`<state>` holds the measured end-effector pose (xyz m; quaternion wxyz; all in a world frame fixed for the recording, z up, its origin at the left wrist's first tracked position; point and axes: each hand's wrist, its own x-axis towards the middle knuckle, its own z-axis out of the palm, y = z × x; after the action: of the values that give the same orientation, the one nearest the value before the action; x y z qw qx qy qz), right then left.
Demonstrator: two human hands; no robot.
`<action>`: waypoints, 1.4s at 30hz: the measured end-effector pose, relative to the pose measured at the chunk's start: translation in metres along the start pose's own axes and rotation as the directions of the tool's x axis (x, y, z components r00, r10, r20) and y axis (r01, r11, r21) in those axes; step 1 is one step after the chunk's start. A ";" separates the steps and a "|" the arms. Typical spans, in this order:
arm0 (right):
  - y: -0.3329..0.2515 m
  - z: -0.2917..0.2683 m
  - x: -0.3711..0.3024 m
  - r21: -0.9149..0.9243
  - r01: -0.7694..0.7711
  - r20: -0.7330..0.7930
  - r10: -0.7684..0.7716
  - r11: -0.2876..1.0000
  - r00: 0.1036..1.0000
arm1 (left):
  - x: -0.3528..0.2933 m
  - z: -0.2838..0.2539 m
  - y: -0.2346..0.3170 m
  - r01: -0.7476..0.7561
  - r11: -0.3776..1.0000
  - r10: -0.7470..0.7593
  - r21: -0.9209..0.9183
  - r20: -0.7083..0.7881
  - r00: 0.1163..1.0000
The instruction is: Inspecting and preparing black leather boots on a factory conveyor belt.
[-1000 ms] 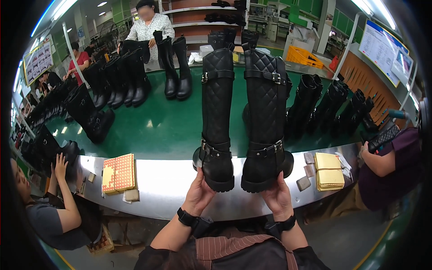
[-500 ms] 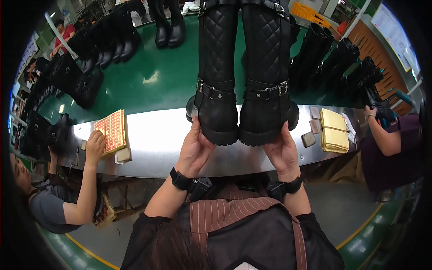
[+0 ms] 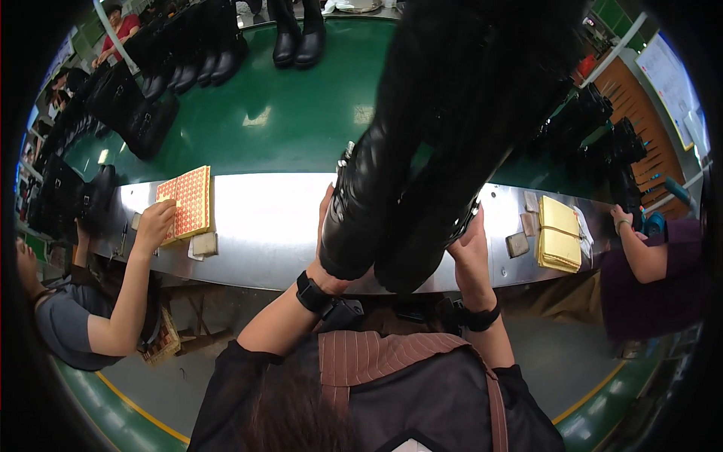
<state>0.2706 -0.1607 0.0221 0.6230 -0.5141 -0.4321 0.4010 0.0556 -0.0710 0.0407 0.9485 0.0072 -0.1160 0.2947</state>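
Observation:
A pair of tall black boots hangs in front of me over the metal table edge, shafts slanting up to the right. My left hand (image 3: pixel 324 280) is closed around the foot of the left boot (image 3: pixel 358 215), which hides part of the palm and most of the fingers. On the other side, my right hand (image 3: pixel 471 264) grips the right boot (image 3: pixel 422 237) close to its silvery buckles. The smooth rounded toes point down toward me. The boots' upper shafts are dark and blurred.
A shiny metal strip (image 3: pixel 248 218) edges the green conveyor (image 3: pixel 286 113). To the left, a co-worker's hand (image 3: pixel 157 224) touches a red-dotted sticker sheet (image 3: pixel 192 203). A yellow paper stack (image 3: pixel 559 235) lies right, near another co-worker's arm (image 3: pixel 640 252). Black boots (image 3: pixel 139 113) stand farther off.
The boots have turned from their strapped, quilted side to their smooth fronts, and come lower and nearer. Their shafts now lean right. Both hands still hold them.

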 end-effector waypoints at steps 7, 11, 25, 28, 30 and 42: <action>-0.039 -0.046 0.043 -0.037 0.446 0.653 -0.316 0.894 0.688 | 0.002 0.002 0.016 0.279 0.955 -0.243 0.095 -0.285 0.927; -0.034 -0.044 0.057 0.145 0.403 0.751 -0.366 0.904 0.550 | 0.010 -0.004 0.013 0.471 0.880 -0.450 0.055 -0.220 0.866; -0.045 -0.056 0.041 -0.091 0.607 0.654 -0.412 0.790 0.635 | 0.003 0.057 0.028 0.276 0.302 0.119 0.913 -0.323 0.939; -0.040 -0.049 0.038 -0.120 0.563 0.590 -0.397 0.818 0.703 | 0.002 0.058 0.024 0.213 0.343 0.107 0.915 -0.264 0.959; -0.041 -0.044 0.035 -0.119 0.552 0.534 -0.415 0.826 0.736 | 0.001 0.057 0.019 0.180 0.363 0.109 0.914 -0.234 0.966; -0.051 -0.066 -0.016 -0.087 0.457 0.208 -0.433 0.885 0.877 | -0.003 0.050 0.010 0.398 0.217 0.127 0.891 -0.430 0.894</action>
<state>0.3313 -0.2027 0.0638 0.6205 -0.4023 -0.6199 0.2622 0.0367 -0.0685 0.0880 0.7588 0.5407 0.2969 0.2089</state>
